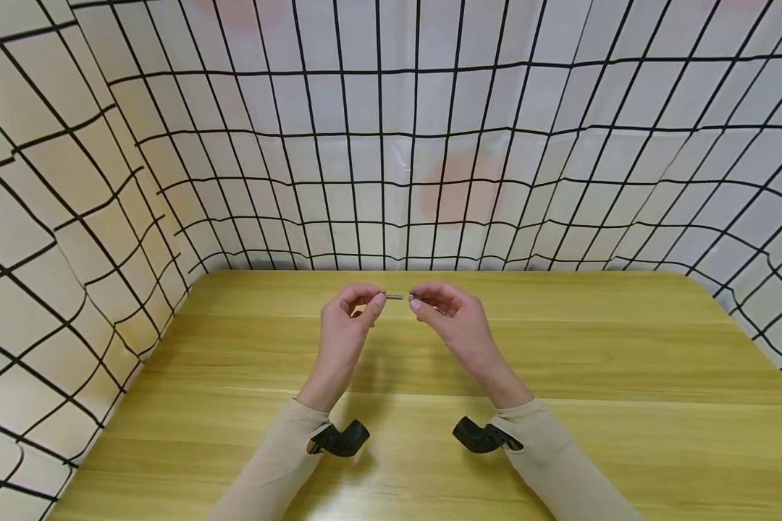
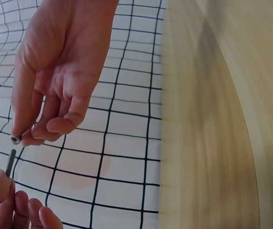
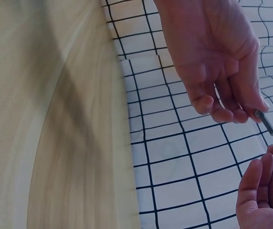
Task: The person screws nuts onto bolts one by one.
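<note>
Above the far part of the table, my left hand [image 1: 350, 316] pinches a thin grey metal bolt [image 1: 394, 297] between thumb and fingertips, its shaft pointing right. Facing it, my right hand [image 1: 457, 316] pinches a small metal nut [image 1: 411, 297] at its fingertips. A short gap separates bolt and nut. The left wrist view shows the nut's hole [image 2: 15, 140] turned towards the tip of the bolt [image 2: 11, 163]. In the right wrist view the bolt [image 3: 267, 124] juts from the left fingertips, a wider part showing beside them; the right fingers hide the nut there.
Beneath both hands lies a wooden table [image 1: 391, 362]. A white cloth with a black grid [image 1: 391, 159] hangs behind its far edge and along the sides. Black curved wrist mounts [image 1: 342, 438] stick out from the beige sleeves [image 1: 276, 459].
</note>
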Available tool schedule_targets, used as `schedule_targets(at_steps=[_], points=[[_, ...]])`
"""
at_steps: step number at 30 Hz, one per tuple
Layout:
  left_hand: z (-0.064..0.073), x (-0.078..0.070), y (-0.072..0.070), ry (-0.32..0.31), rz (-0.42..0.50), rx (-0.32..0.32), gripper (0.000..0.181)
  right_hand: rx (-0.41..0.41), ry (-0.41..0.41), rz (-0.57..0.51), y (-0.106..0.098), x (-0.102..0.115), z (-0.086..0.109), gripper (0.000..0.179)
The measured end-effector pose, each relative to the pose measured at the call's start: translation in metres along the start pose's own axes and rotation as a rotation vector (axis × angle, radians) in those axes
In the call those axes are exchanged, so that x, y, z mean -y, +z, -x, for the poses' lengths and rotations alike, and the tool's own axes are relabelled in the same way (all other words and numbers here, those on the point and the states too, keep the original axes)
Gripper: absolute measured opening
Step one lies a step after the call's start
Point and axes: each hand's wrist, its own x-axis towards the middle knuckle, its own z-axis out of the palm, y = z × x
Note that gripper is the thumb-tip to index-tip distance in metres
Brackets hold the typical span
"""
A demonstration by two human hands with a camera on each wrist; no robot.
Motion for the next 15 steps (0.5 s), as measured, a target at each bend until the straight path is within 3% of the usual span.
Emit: schedule_targets(at_steps=[15], points=[[0.0043, -0.0016, 0.004, 0.009, 0.016, 0.012, 0.011, -0.013, 0.01, 0.043, 0.002, 0.0021, 0.0019, 0.025]])
